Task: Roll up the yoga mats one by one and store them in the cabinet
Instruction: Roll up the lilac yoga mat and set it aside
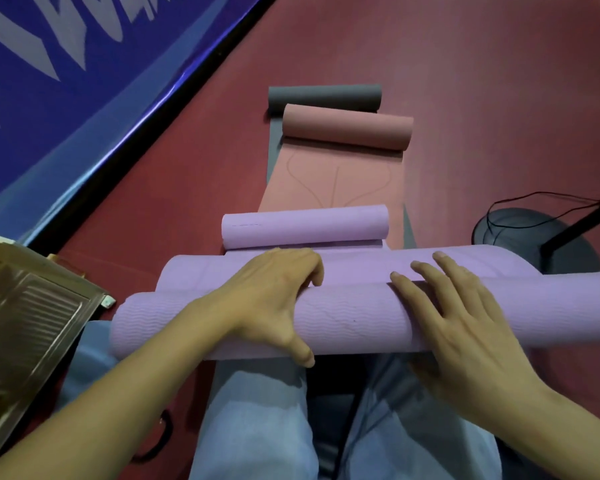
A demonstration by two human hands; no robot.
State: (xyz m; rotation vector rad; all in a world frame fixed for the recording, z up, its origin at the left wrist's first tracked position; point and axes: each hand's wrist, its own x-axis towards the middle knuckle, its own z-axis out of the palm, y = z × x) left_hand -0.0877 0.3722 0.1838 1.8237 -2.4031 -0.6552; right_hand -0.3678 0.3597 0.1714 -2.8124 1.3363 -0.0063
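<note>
Red floor [465, 64]: purple mat roll [354, 320] under my gripping left hand [274, 299] and flat, open-fingered right hand [465, 327].

A bulky lilac roll [354, 320] lies across the person's knees [257, 410], blocking the way straight ahead, with both hands on it. Beyond it, a second lilac roll [305, 225], a pink roll [347, 131] and a grey roll [324, 98] lie in a row along the middle. Red floor [194, 188] lies open to the left of them, up to the blue banner [66, 81]. On the right, a dark round base [520, 233] and a black cable [541, 197] crowd the floor. A gold-framed panel [28, 320] stands close at the near left.
</note>
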